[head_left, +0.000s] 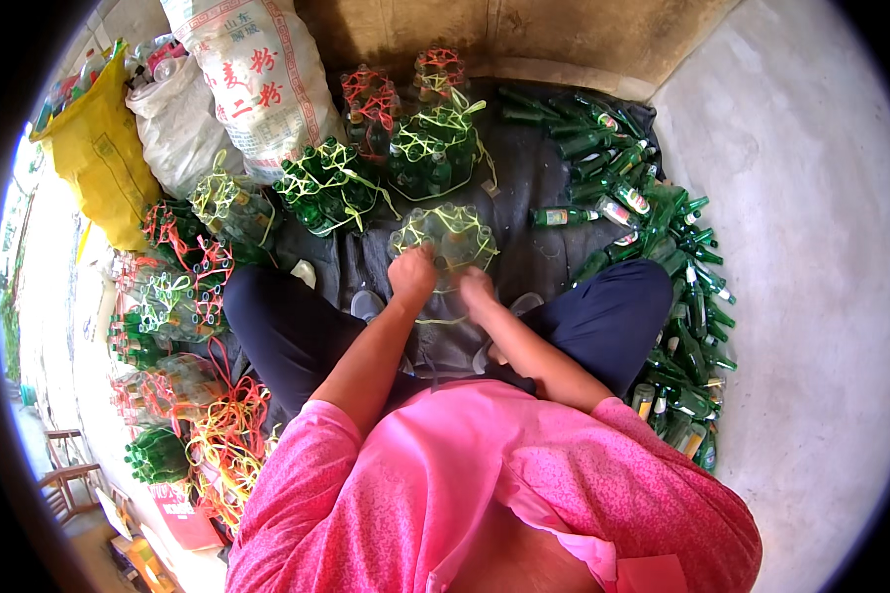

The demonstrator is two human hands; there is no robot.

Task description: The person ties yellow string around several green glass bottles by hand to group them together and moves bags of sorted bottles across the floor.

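Between my knees stands a bundle of clear glass bottles (456, 241), upright and laced around the necks with a yellow-green plastic strap (482, 231). My left hand (413, 276) is closed in a fist at the bundle's near left side, on the strap. At the near right side my right hand (477, 287) is blurred, its fingers curled on the strap. A loose length of strap (443, 322) hangs in a curve below both hands. The fingertips of both hands are partly hidden.
Loose green bottles (630, 178) lie heaped along the right wall. Tied bundles of green bottles (330, 181) stand ahead; others (170, 304) stand left, near tangled red and yellow straps (230, 430). Full sacks, one white (256, 81) and one yellow (104, 148), stand at upper left. Black sheeting (523, 200) covers the floor.
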